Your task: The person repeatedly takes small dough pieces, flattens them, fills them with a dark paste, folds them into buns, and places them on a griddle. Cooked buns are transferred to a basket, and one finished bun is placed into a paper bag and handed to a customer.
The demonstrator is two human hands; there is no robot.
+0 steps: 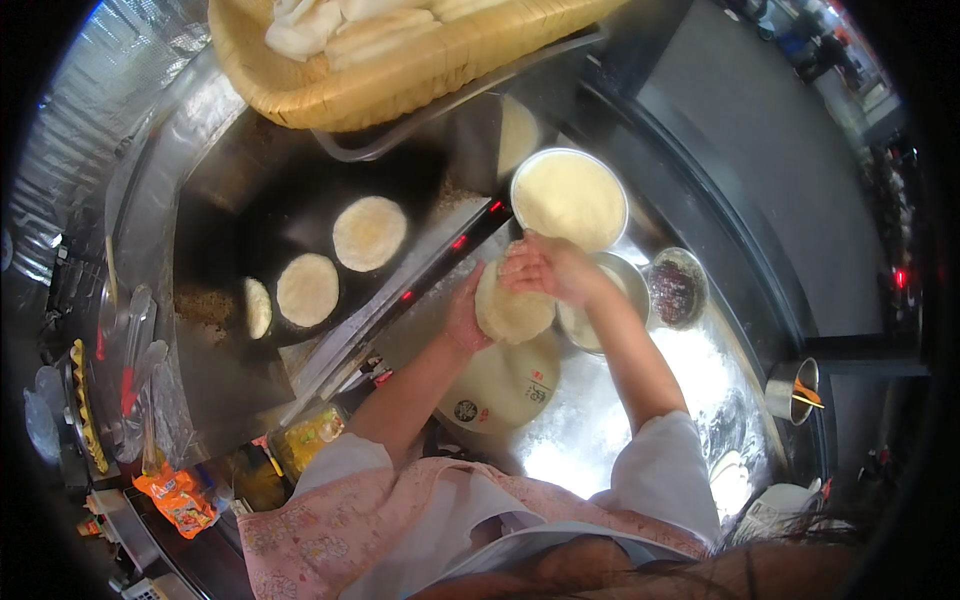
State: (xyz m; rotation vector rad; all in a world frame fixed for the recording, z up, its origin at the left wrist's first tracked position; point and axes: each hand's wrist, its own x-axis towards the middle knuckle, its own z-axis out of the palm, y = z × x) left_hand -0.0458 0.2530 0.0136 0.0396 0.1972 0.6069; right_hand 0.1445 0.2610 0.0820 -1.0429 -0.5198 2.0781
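A flat round of pale dough point(517, 311) is tilted up between my hands over the steel worktop. My left hand point(466, 311) holds it along its left edge. Across its upper part lie the fingers of my right hand point(544, 266); whether they grip it is hidden. Just beyond is a round metal pan point(570, 196) filled with a pale yellow, grainy-looking layer. Partly behind my right forearm stands a metal bowl point(637, 289) with pale contents. Below the dough, a pale round board or lid point(480, 397) bears printed marks.
Left of my hands is a dark griddle point(247, 202) with flatbreads point(370, 234) on it, bordered by a metal ledge point(390, 300). A woven basket point(420, 82) of breads overhangs the far side. A bowl of dark filling point(677, 289) stands right, on the floury steel worktop point(600, 427).
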